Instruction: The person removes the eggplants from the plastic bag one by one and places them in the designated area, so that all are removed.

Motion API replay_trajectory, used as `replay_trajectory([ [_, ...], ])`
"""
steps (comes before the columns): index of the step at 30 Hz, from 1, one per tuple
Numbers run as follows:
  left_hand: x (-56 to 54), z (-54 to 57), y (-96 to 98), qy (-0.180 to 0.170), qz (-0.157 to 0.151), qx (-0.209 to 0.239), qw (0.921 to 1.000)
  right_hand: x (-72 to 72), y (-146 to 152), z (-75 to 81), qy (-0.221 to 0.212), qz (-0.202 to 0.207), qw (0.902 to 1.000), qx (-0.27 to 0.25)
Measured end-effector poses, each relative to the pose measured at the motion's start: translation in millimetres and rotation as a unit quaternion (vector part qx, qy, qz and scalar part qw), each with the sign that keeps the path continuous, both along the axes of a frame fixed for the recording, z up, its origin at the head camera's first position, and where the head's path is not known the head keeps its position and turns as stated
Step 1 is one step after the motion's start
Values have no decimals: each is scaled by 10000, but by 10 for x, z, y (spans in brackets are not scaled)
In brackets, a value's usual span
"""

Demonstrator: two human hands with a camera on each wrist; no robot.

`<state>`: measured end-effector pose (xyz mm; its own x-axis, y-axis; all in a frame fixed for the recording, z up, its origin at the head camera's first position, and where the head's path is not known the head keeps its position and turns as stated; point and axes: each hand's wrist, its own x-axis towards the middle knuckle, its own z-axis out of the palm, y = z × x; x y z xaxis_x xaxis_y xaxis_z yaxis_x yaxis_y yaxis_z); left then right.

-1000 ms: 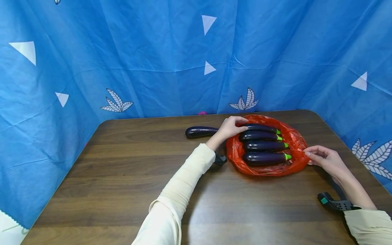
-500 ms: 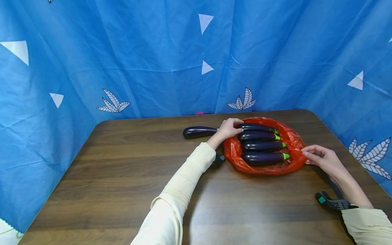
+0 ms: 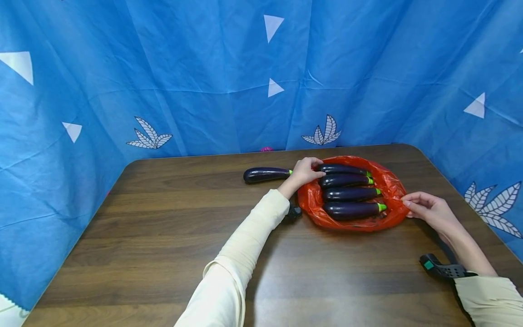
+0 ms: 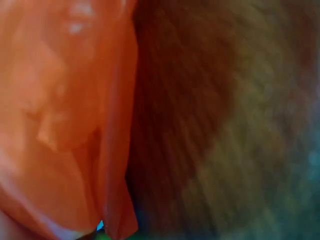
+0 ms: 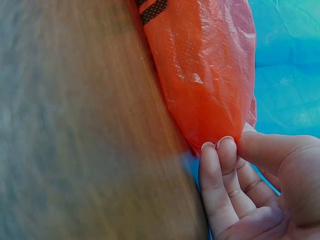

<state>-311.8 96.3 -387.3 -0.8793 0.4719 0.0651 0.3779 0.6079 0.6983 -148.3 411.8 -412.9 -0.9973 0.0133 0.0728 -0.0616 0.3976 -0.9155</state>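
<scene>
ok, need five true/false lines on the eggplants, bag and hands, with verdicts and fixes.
1. Four eggplants show in the red bag. True.
2. A fifth eggplant lies right of the bag. False: the fifth eggplant lies left of it.
3. The right grip pinches the bag's edge. True.
4. The bagged eggplants' green ends point left. False: the green ends point right.
5. The left grip is at the bag's left side. True.
</scene>
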Motion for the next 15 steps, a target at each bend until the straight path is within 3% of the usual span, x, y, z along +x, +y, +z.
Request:
replay_trajectory([
  [8,20,3,29,-196,163,-33,9997,1,-8,10,37,-7,10000,86],
  [15,27,-12,33,-76,298,-75,9995,7,-7,11,24,15,9999,110],
])
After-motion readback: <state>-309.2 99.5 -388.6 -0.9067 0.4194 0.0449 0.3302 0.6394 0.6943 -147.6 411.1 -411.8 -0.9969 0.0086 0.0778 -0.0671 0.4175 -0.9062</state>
